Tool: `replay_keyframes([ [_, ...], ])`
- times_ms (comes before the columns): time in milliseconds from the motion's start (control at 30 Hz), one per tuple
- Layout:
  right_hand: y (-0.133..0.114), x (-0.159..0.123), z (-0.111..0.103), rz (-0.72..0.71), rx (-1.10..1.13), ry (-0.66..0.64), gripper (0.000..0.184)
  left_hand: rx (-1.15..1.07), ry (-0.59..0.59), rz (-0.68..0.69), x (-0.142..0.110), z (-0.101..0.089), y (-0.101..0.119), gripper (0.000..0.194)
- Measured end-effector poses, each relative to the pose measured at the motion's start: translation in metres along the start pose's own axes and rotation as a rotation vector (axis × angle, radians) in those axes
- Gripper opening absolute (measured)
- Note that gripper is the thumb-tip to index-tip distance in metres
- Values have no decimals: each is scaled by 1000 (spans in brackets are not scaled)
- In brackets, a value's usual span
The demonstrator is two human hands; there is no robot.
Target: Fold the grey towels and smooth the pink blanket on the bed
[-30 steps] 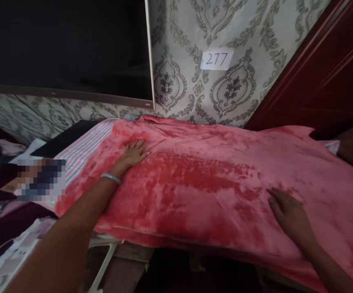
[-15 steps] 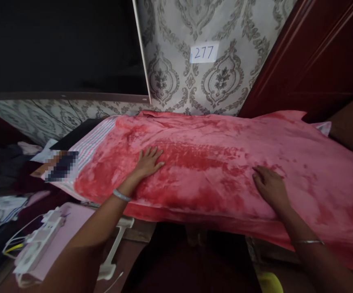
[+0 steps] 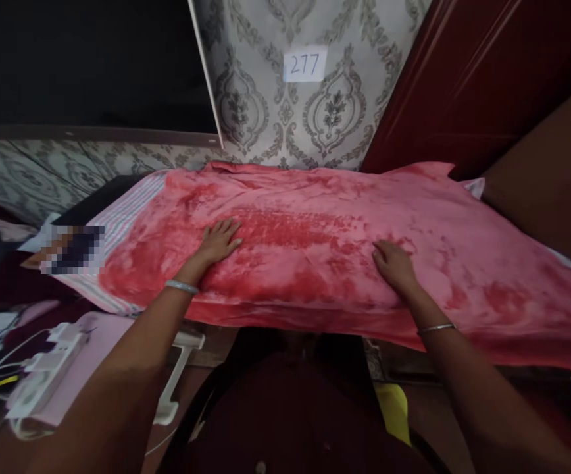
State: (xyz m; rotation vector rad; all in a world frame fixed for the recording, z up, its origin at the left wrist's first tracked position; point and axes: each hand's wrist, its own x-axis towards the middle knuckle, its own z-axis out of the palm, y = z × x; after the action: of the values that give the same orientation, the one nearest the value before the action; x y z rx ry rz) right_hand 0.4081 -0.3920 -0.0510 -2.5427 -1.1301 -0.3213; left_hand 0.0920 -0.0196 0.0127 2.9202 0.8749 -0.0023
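Observation:
A pink-red plush cloth lies spread over a raised flat surface in front of me. Under its left end a striped pink-and-white cloth shows. My left hand rests flat on the plush cloth left of centre, fingers stretched out, a bangle on the wrist. My right hand lies palm down on the cloth right of centre, fingers flat, also with a bangle. Neither hand holds anything.
A patterned wall carries a paper label reading 277. A dark screen fills the upper left and a dark red door the right. A white power strip with cables lies on a pink board at lower left.
Both hands have slid over the cloth: the left went toward the middle, the right moved leftward and closer to the left hand. The camera view shifted back and down.

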Motion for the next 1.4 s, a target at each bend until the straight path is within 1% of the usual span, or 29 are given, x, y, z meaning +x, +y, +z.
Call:
replay_keyframes([
  [67, -5, -3, -8, 35, -58, -74, 50, -27, 19, 8, -11, -2, 7, 64],
  [100, -9, -7, -12, 59, -91, -89, 51, -35, 33, 23, -18, -1, 12, 64],
  [200, -24, -26, -21, 118, -164, -96, 57, -6, 49, 56, -38, 7, 25, 62],
  [300, -34, -44, -22, 124, -161, -116, 61, 55, 39, 14, -49, 17, 35, 63],
  [400, -35, -51, -19, 124, -129, -94, 63, 65, 41, -1, -50, 22, 38, 64],
  [567, -28, -48, -14, 124, -81, -62, 64, 43, 71, -10, -47, 23, 37, 64],
  [767, -28, -48, -14, 123, -75, -74, 65, 34, 64, -17, -48, 24, 39, 67],
  [933, -24, -47, -15, 137, -116, -108, 63, 12, 60, -27, -47, 22, 35, 72],
  [1033, -25, -40, -18, 154, -90, -139, 62, -17, 31, -71, -46, 16, 44, 69],
  [1100, -37, -31, -20, 150, -56, -128, 61, -39, 46, -74, -46, 14, 60, 68],
  [1133, -48, -27, -20, 128, -37, -113, 60, -51, 60, -49, -47, 15, 72, 68],
  [1200, -76, -20, -18, 37, 0, -86, 59, -62, 85, 78, -48, 19, 98, 67],
  [1267, -107, -17, -13, -83, 18, -96, 59, -75, 56, 197, -50, 26, 121, 67],
  [1333, -132, -19, -5, -172, -3, -138, 58, -62, 56, 235, -52, 33, 136, 65],
  [1400, -145, -23, 1, -210, -41, -180, 57, -65, 68, 239, -55, 37, 142, 64],
])
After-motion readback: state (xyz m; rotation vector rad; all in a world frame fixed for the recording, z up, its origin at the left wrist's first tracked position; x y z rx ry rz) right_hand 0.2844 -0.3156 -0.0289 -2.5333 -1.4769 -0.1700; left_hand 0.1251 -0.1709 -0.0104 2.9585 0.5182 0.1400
